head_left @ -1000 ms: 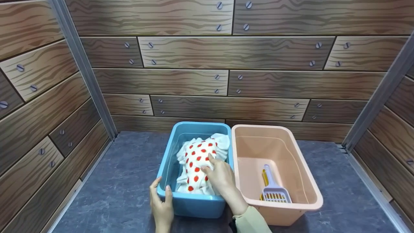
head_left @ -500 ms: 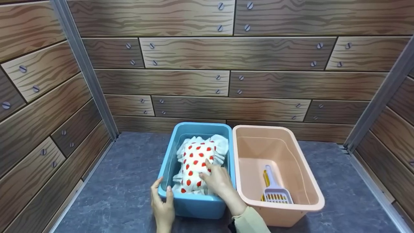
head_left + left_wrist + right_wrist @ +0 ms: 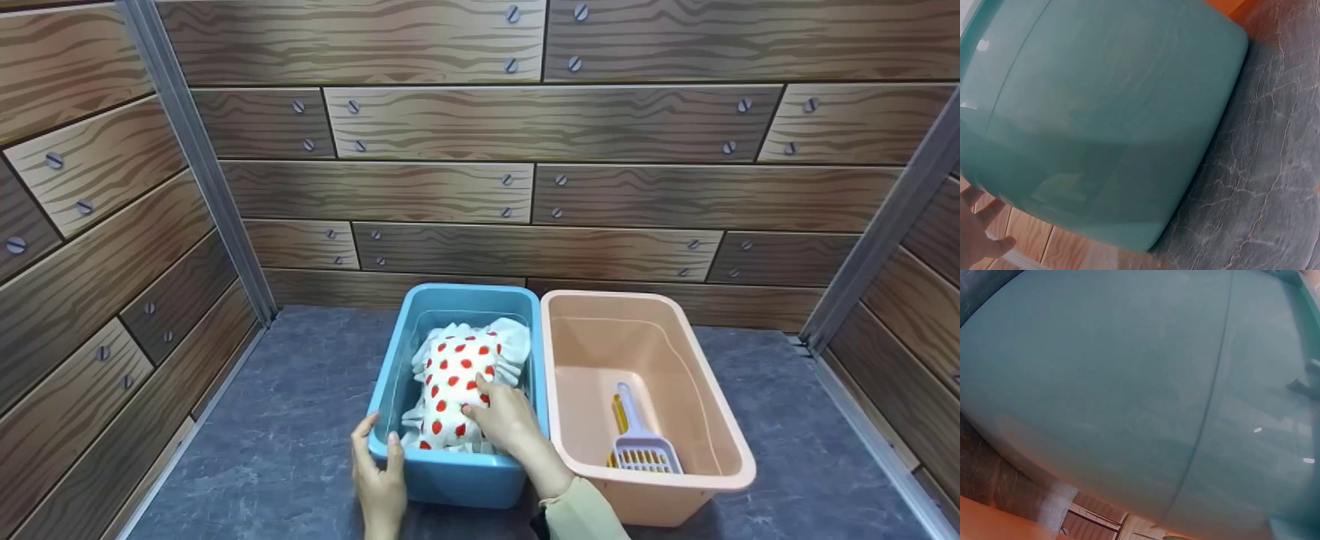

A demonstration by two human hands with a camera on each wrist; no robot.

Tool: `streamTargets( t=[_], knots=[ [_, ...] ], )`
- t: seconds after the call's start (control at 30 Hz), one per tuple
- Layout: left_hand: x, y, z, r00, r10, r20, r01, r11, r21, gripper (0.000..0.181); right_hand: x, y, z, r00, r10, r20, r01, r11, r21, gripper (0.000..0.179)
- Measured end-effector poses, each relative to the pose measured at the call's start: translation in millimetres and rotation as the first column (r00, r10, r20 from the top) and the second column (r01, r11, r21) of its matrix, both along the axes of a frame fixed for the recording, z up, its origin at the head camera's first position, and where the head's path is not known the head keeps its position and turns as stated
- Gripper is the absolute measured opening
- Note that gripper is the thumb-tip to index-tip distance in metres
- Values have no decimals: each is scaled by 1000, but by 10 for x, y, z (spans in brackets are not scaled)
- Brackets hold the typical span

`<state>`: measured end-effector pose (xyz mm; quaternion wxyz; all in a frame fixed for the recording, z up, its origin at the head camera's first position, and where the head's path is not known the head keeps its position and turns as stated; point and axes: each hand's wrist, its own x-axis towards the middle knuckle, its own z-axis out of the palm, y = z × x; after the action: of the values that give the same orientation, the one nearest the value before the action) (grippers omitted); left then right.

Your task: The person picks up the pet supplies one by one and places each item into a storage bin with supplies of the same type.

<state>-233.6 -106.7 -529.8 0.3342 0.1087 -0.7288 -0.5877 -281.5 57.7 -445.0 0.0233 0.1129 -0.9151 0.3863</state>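
A small white pillow with red strawberry prints and ruffled edges lies inside a blue tub. My right hand reaches over the tub's near right side and holds the pillow near its right edge, thumb and forefinger showing on top. The other fingers are hidden. At the tub's near left corner, my left hand rests against the outside, with fingertips and thumb tip at the rim. In the left wrist view, slightly spread fingers of that left hand touch the tub's side.
A peach tub stands right beside the blue one. In it lie a lilac slotted scoop and a yellow item partly beneath it. Wood-patterned panels and metal posts enclose the dark marbled surface.
The pillow has shifted slightly left and towards me with my right hand, and its far end has sunk a little lower in the tub. My left hand has stayed at the corner.
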Motion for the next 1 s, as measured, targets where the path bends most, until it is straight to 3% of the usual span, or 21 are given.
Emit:
streamTargets(
  t=[0.13, 0.6, 0.77, 1.0],
  knots=[
    [-10, -5, -9, 1000, 3, -26, -3, 1000, -8, 39, -17, 0, -1, 1000, 4, 8, -5, 1000, 8, 54],
    [-21, -5, -7, 1000, 7, -18, -7, 1000, -3, 39, -59, -11, 6, 991, 57, 121, -55, 998, -20, 61],
    [-21, 1, -9, 1000, 5, -9, -5, 1000, 1, 39, -74, 6, 2, 987, 86, 137, -89, 996, 20, 66],
    [-17, 6, -14, 1000, 6, -14, -6, 1000, 2, 39, -75, -4, 1, 982, 87, 168, -113, 983, 147, 79]
  ],
)
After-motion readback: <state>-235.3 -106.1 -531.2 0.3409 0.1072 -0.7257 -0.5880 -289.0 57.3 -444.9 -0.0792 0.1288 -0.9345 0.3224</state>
